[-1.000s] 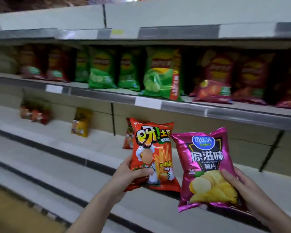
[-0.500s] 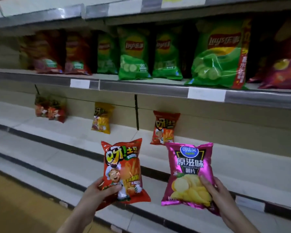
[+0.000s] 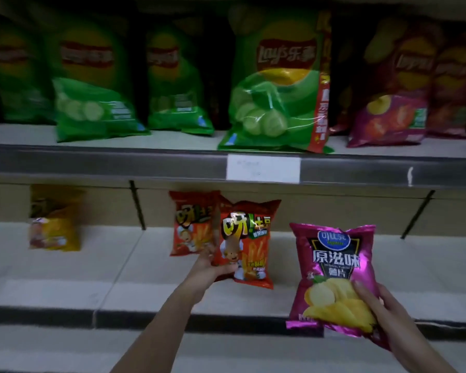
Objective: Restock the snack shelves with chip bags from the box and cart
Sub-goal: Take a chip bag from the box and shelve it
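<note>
1. The left hand (image 3: 209, 267) gripped an orange snack bag (image 3: 244, 242) by its lower left edge, thumb across the front and fingers behind, holding it upright just beside a matching orange bag (image 3: 190, 223) that already stood on the middle shelf (image 3: 65, 265).
2. The right hand (image 3: 379, 310) held a pink chip bag (image 3: 334, 270) from the lower right, fingers curled over the printed chips; it hung in front of the shelf, not on it.
3. To my eye, the step was to seat the orange bag next to its twin. It would go best set down flat on its bottom seam, leaned back a little, label forward.
4. Both bags looked glossy, crinkled and puffed with air, so a light grip seemed wise; squeezing could crush what was inside.
5. The shelf was pale and smooth with a dark front strip. Above it, big green bags (image 3: 277, 84) slumped forward, soft and shiny.
</note>
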`<state>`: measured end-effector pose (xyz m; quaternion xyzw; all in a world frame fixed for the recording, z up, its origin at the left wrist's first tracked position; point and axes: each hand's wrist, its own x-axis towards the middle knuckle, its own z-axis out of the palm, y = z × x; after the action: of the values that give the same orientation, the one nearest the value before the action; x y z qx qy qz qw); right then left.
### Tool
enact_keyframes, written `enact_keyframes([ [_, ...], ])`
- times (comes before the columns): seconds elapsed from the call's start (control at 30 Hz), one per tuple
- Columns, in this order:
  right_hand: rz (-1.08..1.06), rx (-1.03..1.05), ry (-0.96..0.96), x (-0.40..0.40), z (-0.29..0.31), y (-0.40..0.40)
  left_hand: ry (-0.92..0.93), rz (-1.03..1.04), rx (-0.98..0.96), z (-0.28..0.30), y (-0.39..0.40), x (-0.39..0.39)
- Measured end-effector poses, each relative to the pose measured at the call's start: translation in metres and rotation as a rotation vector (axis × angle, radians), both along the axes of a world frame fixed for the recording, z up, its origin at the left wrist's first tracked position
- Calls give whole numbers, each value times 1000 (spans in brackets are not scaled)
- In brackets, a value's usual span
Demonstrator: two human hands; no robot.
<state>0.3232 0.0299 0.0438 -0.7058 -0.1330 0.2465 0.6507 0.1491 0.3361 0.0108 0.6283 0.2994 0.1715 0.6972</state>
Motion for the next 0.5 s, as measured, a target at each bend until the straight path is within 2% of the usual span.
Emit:
enact_keyframes([
  [0.3,5,-68,-53,59,-10,18,-60,63,9,-37,51,80],
  [0.5,28,-143,-22,62,-15,42,71,208,-51,-55,68,85],
])
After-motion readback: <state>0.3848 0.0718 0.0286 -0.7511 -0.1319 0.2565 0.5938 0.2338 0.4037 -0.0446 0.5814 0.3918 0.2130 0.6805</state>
